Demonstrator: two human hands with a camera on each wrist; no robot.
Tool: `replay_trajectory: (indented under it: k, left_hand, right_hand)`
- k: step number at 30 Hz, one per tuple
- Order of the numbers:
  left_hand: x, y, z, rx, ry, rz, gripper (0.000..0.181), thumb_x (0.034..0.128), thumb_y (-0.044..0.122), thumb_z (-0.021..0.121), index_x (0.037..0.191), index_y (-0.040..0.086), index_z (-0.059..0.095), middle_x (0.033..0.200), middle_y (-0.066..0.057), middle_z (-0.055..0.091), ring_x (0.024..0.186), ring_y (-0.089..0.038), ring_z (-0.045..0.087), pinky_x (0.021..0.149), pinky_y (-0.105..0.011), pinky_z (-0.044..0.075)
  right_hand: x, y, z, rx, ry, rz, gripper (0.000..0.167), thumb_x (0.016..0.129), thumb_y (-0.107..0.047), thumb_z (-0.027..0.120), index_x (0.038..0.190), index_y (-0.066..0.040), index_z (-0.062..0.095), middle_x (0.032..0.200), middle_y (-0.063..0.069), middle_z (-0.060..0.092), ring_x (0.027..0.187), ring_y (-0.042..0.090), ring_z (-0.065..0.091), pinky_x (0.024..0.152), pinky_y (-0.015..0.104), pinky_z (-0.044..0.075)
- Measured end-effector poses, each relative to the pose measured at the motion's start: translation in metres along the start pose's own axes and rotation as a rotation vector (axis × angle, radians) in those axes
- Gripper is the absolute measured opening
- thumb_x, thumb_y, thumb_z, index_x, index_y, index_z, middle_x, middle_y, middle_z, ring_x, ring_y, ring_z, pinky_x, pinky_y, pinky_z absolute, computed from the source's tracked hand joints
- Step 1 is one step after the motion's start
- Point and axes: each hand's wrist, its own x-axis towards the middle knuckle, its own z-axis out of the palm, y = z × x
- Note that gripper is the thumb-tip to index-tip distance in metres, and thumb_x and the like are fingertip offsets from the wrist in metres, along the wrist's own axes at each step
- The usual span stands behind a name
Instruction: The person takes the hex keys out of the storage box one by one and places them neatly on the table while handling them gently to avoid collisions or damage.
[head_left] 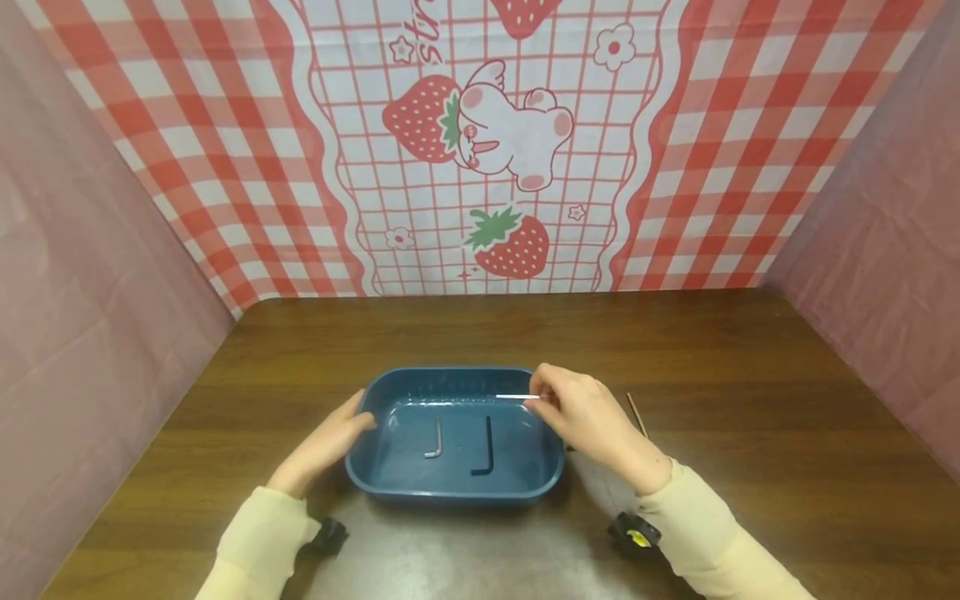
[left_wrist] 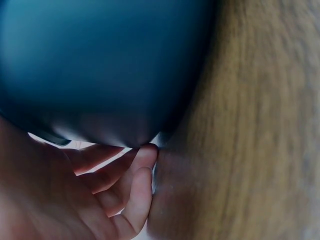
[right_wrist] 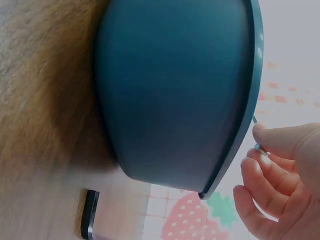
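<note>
A blue plastic basin (head_left: 457, 497) stands on the table. My left hand (head_left: 326, 442) grips its left end, thumb over the rim and fingers along the outside; the left wrist view shows those fingers (left_wrist: 142, 157) bent near the basin's underside. Above the right end of the basin, my right hand (head_left: 581, 417) pinches a thin silver hex key (head_left: 517, 397) between thumb and fingertips, its straight part pointing left. Part of that key is hidden by the fingers. Inside the basin lie a small silver hex key (head_left: 438, 442) and a larger black hex key (head_left: 490, 446), apart from each other.
On the wooden table (head_left: 750, 400), right of the basin, lies another dark hex key (right_wrist: 89, 215), partly behind my right hand in the head view. A checked strawberry cloth (head_left: 480, 250) hangs at the back, with pink cloth (head_left: 877, 225) at the sides.
</note>
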Motion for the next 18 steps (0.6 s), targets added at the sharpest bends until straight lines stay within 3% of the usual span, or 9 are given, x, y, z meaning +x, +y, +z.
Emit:
replay_trajectory:
  k: [18]
  left_hand:
    - [-0.001, 0.001, 0.0, -0.015, -0.001, 0.005, 0.063, 0.0839, 0.013, 0.042, 0.142, -0.002, 0.021, 0.145, -0.024, 0.026, 0.132, -0.039, 0.026, 0.105, -0.054, 0.024]
  right_hand:
    - [-0.016, 0.022, -0.006, -0.072, 0.052, 0.025, 0.007, 0.085, -0.013, 0.06, 0.092, -0.012, 0.059, 0.074, -0.004, 0.061, 0.058, 0.008, 0.049, 0.053, 0.025, 0.042]
